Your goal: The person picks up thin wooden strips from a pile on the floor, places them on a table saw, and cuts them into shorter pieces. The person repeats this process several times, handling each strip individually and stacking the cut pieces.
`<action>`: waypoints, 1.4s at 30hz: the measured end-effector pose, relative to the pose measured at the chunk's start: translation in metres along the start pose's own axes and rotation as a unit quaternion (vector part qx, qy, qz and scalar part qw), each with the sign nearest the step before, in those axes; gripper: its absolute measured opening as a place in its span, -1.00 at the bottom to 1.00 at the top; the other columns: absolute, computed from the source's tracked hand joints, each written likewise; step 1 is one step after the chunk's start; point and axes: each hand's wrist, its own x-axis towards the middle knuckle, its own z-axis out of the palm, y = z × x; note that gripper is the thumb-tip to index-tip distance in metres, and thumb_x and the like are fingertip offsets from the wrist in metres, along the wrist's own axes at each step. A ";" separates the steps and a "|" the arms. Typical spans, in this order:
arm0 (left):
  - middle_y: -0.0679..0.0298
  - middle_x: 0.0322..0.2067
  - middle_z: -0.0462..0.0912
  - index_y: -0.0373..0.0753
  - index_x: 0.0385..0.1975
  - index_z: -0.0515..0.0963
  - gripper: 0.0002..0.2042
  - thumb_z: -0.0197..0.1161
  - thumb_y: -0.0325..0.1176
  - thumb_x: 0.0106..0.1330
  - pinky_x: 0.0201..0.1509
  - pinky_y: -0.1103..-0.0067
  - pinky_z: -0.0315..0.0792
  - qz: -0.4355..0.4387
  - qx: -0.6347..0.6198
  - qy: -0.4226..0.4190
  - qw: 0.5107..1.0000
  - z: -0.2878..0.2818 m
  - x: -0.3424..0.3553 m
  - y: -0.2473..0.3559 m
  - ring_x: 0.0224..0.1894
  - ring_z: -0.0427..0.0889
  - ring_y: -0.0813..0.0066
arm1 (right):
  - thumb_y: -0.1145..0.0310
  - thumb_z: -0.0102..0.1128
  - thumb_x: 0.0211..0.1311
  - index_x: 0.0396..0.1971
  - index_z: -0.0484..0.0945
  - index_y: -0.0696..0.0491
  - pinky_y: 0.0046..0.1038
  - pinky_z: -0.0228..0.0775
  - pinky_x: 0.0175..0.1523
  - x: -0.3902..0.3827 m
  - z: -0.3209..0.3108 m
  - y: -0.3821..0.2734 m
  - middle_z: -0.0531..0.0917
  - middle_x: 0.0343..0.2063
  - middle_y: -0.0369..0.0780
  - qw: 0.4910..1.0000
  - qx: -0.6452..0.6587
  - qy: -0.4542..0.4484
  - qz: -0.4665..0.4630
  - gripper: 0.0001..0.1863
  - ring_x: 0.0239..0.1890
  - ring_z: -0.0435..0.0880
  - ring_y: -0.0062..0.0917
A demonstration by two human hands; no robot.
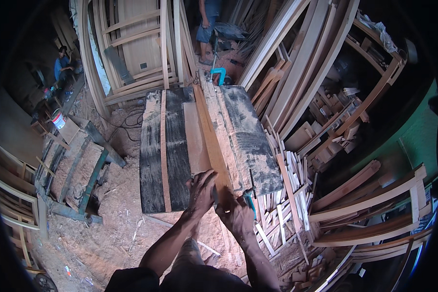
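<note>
Sawdusty floor (117, 207) at eight o'clock, stacked timber (304, 53) toward one. On the dark worktable (253, 121), stretching from twelve toward six: long brown plank (210, 136). By its near end, at seven, left hand (202, 189), fingers bent; toward five, beside teal clamp (251, 203), right hand (235, 216), fingers curled; cannot tell if clamped on wood.

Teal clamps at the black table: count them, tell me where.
2: a far clamp at the far edge of the black table, a near clamp beside the right hand. Others may be hidden.
</note>
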 end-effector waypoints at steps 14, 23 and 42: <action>0.17 0.20 0.44 -0.27 0.09 0.44 -0.44 0.45 -0.35 0.04 0.37 0.19 0.06 0.091 0.045 0.126 0.987 -0.115 -0.012 -0.019 0.33 0.31 0.26 | -0.14 0.33 -0.08 -0.42 0.62 0.16 -0.48 0.38 -0.44 -0.161 -0.245 -0.004 0.59 -0.58 -0.18 0.943 0.158 0.270 -0.111 -0.43 -0.57 0.56 -0.50; 0.19 -0.30 0.72 -0.30 -0.12 0.55 -0.69 0.20 -0.61 0.07 -0.20 0.47 0.61 0.296 -0.106 0.089 0.945 -0.103 -0.022 0.064 -0.28 0.74 0.23 | -0.40 -0.23 0.27 0.38 0.05 0.18 -0.33 0.68 -0.26 -0.157 -0.298 0.029 0.65 -0.19 -0.05 0.706 0.541 0.440 -0.125 -0.01 -0.23 0.70 -0.35; 0.44 -0.42 0.64 -0.29 -0.27 0.62 -0.72 0.46 -0.23 0.18 -0.20 0.66 0.41 -0.460 -0.424 0.022 0.780 0.065 -0.190 0.049 -0.33 0.54 0.66 | 0.04 0.23 0.30 -0.10 0.57 0.28 -0.49 0.48 -0.14 -0.427 0.055 0.202 0.72 -0.38 -0.07 0.899 0.236 -0.188 0.317 -0.48 -0.24 0.69 -0.50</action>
